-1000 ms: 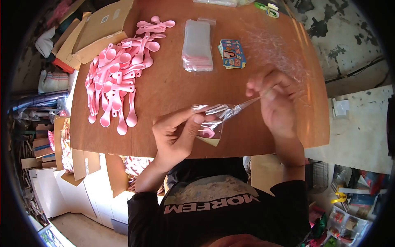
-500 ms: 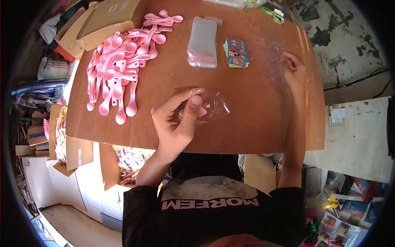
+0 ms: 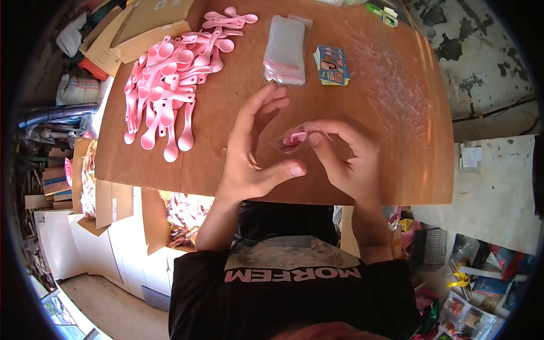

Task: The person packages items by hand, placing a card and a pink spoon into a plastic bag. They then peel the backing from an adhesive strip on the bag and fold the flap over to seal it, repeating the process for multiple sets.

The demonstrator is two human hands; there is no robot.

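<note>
Wooden table (image 3: 226,147): pink spoons (image 3: 164,79), bag stack (image 3: 285,50), cards (image 3: 332,65) beyond hands.

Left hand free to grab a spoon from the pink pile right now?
Probably yes. The left hand is open, only fingertips near the small bag that the right hand pinches. Bare table lies between it and the pink spoons; nothing blocks.

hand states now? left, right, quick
Left hand: open, fingers spread, beside the small clear bag, holding nothing.
Right hand: pinching that bag.
</note>
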